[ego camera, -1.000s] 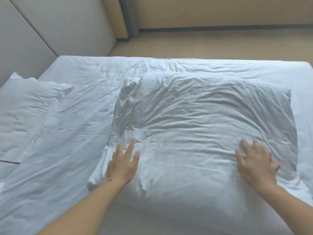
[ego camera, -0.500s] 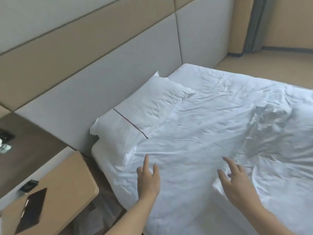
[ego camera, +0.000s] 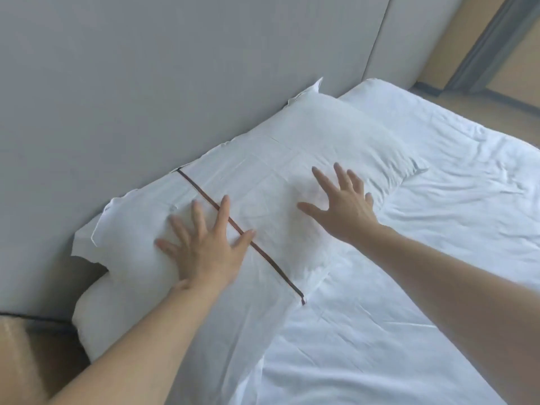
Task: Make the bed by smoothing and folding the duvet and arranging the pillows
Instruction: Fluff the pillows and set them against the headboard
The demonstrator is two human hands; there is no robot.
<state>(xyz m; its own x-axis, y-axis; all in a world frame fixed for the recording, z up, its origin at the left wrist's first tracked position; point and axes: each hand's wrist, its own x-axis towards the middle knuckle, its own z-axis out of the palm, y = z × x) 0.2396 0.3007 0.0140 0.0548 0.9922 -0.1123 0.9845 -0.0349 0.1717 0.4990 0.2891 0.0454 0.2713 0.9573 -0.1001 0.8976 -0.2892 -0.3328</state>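
A white pillow (ego camera: 321,141) with a thin dark red stripe (ego camera: 263,258) lies flat against the grey padded headboard (ego camera: 146,83) at the head of the bed. My left hand (ego camera: 207,247) rests on its near end with fingers spread, touching the stripe. My right hand (ego camera: 342,206) is spread over the pillow's middle, flat on it or just above. Neither hand holds anything. The white wrinkled duvet (ego camera: 423,273) covers the bed to the right of the pillow.
A tan wooden bedside table (ego camera: 17,355) shows at the lower left, below the pillow's overhanging end. Tan floor and a grey door frame (ego camera: 491,45) are at the upper right beyond the bed.
My view swung left from a large pillow on the duvet toward the headboard. Both hands left that pillow, crossed the duvet and now lie spread on the striped pillow.
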